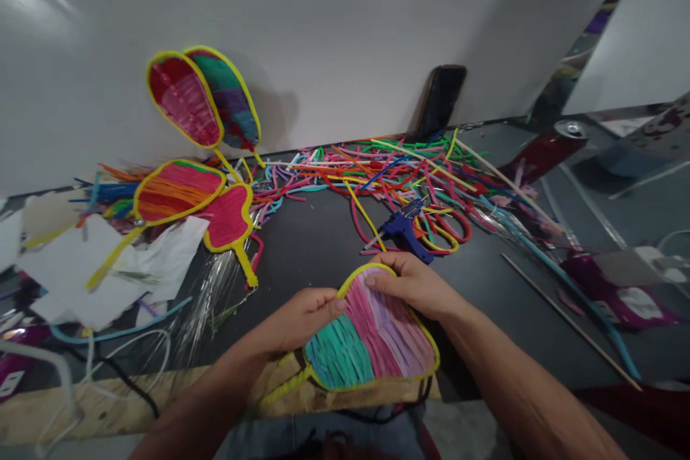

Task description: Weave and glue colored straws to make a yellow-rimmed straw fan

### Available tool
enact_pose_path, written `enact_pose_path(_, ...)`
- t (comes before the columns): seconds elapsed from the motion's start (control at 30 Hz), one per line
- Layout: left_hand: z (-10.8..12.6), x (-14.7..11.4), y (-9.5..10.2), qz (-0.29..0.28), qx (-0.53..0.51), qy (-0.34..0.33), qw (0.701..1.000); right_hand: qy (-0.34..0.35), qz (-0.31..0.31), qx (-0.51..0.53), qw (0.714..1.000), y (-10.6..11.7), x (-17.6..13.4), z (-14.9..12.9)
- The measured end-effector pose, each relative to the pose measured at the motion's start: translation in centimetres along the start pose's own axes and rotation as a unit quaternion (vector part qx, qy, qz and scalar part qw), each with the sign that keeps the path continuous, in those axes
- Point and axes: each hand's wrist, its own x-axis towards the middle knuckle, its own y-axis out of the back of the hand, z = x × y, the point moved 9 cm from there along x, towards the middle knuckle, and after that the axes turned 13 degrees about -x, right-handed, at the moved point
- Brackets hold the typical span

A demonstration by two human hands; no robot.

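Between my hands is a fan-shaped pipe-cleaner craft (371, 334) with a yellow rim, filled with bands of teal, pink and lilac. Its yellow handle (288, 384) points down to the left. My left hand (310, 313) grips the upper left rim, thumb on the front face. At the top edge, my right hand (407, 284) pinches the rim, with its thumb on the lilac strips. The fingers behind the craft are hidden. Just beyond my right hand lies a blue glue gun (404, 228) beside scissors (445, 230) with red and yellow handles.
Finished-looking yellow-rimmed fans (186, 97) lean on the white wall at left, above another fan (180, 190) and a pink one (231, 219). Loose pipe cleaners (371, 172) pile along the wall. A phone (440, 100), a can (555, 147) and a thin stick (571, 320) are at right.
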Motion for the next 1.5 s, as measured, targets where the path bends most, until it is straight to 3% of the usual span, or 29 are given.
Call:
enact_pose_path(0.37,2.7,-0.5,-1.4,-0.003,0.156,-0.029,0.987,0.049,-0.062,-0.013,0.997,-0.8,-0.4,-1.2)
enact_pose_path(0.63,3.1,-1.3,-1.3,0.037,0.092,-0.075,0.992,0.057,-0.016,-0.050,0.997,0.3,-0.2,-1.1)
enact_pose_path(0.9,2.8,-2.0,-0.1,0.109,0.060,-0.069,0.990,0.053,-0.017,-0.052,0.997,0.2,-0.1,-1.0)
enact_pose_path(1.0,4.0,-2.4,0.1,0.132,0.144,-0.100,0.976,0.057,-0.015,-0.062,0.996,0.2,0.0,-0.9)
enact_pose_path(1.13,5.6,-3.3,-0.3,0.157,0.369,-0.124,0.908,0.066,-0.012,-0.071,0.995,0.2,0.1,-0.9)
enact_pose_path(1.2,5.9,-3.5,-0.7,0.152,0.415,-0.126,0.888,0.068,-0.013,-0.068,0.995,0.2,0.0,-0.9)
enact_pose_path(1.27,6.0,-3.4,-1.2,0.127,0.423,-0.128,0.888,0.071,-0.009,-0.068,0.995,0.2,0.0,-1.0)
enact_pose_path(1.5,5.3,-2.4,-1.1,0.075,0.357,-0.109,0.925,0.074,-0.010,-0.069,0.995,0.1,0.0,-1.3)
